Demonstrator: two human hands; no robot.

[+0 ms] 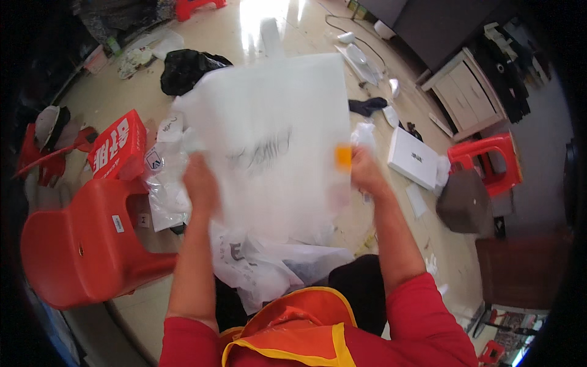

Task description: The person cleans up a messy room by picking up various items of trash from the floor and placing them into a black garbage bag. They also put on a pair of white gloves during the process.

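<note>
A large frosted white plastic bag is spread out in front of me, blurred, with dark writing across its middle. My left hand grips its left edge, with the fingers partly hidden behind the sheet. At the opposite edge, my right hand holds it beside a small orange patch. Below, another white plastic bag with printing lies crumpled over my lap. Several clear and white plastic wrappers lie on the floor just left of my left hand.
To the left are a red plastic chair and a red printed box. A black plastic bag lies beyond. On the right are a white box, a dark brown stool or block, a red plastic stool and a drawer cabinet.
</note>
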